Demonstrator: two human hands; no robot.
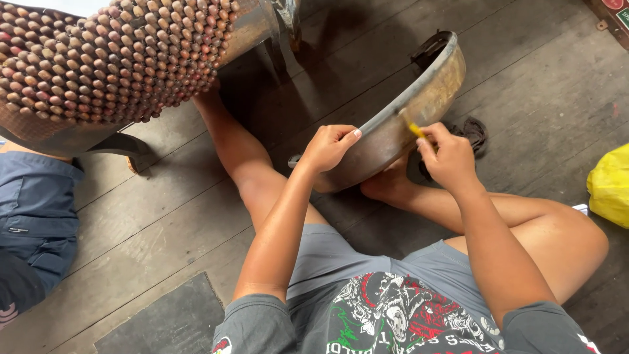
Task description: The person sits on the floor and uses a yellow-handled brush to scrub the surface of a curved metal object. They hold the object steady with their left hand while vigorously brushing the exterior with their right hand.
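Head view, centre of the frame: the left hand (331, 147) closes over the rim of a curved, tarnished brass-coloured metal band (406, 115), steadying it above the wooden plank floor (164, 223). Just right of it, the right hand (449, 157) pinches a small yellow-handled brush (413, 128) against the band's outer face. The metal looks dull and streaked all along its length, so by my judgement most of the surface is yet to be worked. Upper left sits a beaded brown dome (118, 52); a yellow bag (609, 187) lies at the right edge.

Hands (393, 154) on curved metal fender (419, 98)
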